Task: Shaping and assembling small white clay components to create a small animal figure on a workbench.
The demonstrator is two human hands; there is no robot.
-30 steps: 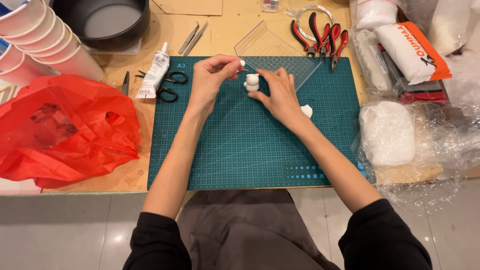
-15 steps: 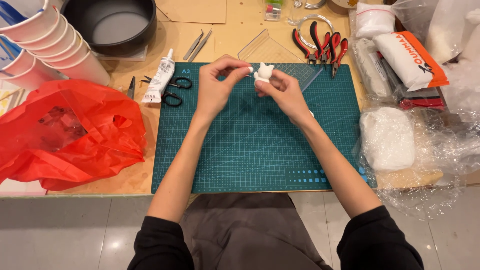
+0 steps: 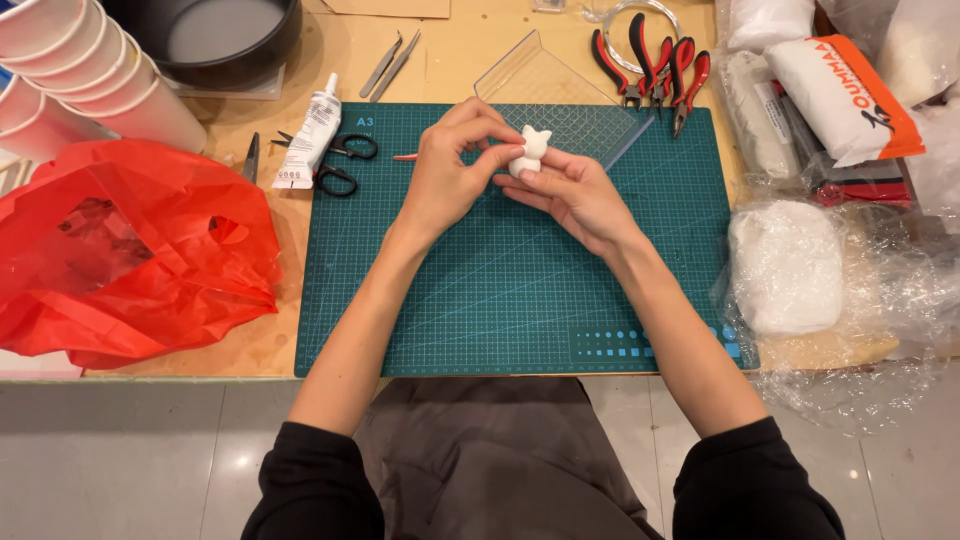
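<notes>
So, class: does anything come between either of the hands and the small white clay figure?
Nothing visible does. The left hand and right hand both touch the white clay figure directly, holding it above the green cutting mat.

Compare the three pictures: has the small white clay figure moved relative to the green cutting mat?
Yes. The white clay figure sat lower on the green cutting mat a second ago; since then both hands have kept it raised near the mat's far edge.
</notes>
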